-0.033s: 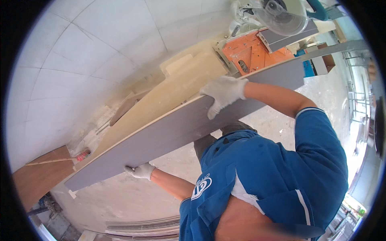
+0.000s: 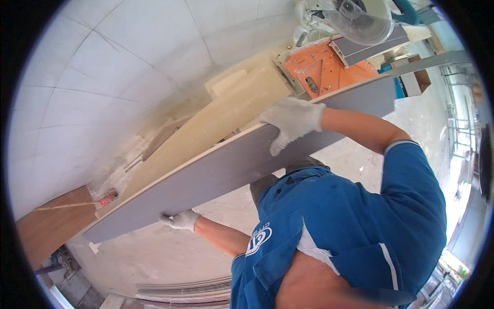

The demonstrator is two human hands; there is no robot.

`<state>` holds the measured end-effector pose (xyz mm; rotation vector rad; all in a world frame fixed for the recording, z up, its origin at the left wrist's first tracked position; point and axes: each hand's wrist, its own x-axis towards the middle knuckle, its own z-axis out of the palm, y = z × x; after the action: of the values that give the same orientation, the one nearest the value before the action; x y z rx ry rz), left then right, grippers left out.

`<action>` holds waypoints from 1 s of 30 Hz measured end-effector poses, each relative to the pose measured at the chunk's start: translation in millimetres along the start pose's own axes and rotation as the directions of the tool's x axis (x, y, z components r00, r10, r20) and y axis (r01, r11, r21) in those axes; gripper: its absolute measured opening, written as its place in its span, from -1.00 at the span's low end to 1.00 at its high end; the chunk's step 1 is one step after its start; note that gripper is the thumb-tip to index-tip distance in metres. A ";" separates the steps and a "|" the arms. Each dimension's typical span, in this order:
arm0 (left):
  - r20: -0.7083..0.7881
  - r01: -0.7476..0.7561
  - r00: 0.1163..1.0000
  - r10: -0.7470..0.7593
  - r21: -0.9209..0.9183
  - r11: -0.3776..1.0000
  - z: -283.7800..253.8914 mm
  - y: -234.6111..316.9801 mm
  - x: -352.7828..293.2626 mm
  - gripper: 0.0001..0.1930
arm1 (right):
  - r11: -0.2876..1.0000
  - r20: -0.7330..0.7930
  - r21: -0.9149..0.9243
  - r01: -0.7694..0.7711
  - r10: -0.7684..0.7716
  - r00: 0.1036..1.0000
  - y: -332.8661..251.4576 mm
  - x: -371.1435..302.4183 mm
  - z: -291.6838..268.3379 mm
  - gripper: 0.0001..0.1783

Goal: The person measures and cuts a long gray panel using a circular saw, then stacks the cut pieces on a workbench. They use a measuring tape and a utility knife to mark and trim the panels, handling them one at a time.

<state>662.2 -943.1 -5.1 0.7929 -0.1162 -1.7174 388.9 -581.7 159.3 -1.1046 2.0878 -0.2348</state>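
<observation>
Fingers [image 2: 278, 147] of the gloved right hand [image 2: 293, 121] and left hand [image 2: 180, 220] both grip the long grey laminate plank [image 2: 216, 175], held slanted above dusty concrete floor [image 2: 170, 257], near the orange-based mitre saw [image 2: 334, 51]; white tiled wall [image 2: 103, 77] behind.

Bright daylight, glare at right, fisheye-bent edges, sharp focus

A long grey plank [image 2: 221, 175] is held tilted across the view. The gloved right hand [image 2: 290, 121] grips its upper edge; the gloved left hand [image 2: 180, 220] supports its lower edge near the low end. Behind the plank lies a pale wooden board [image 2: 216, 123]. A mitre saw [image 2: 339, 41] with an orange base stands at the top.
</observation>
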 end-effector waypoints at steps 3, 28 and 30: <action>0.215 -0.070 0.975 0.054 0.069 0.995 22.2 -10.6 -47.1 -0.40 | 0.994 -0.184 -0.111 -0.009 -0.012 0.983 -8.1 -62.5 -13.6 -0.24; 0.961 0.554 0.178 0.212 -0.276 0.785 77.3 -108.0 -772.6 -0.70 | 0.887 -1.000 -0.008 -0.462 0.004 0.025 160.4 -686.1 186.7 -0.28; 0.974 0.624 0.087 0.208 -0.216 0.751 49.2 -142.7 -842.6 -0.70 | 0.860 -0.997 -0.019 -0.510 -0.052 -0.049 198.8 -739.2 196.2 -0.26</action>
<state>591.1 -162.0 337.8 -1.1255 -0.3397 -2.1261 654.6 144.8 320.6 -0.6616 3.8567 -0.5868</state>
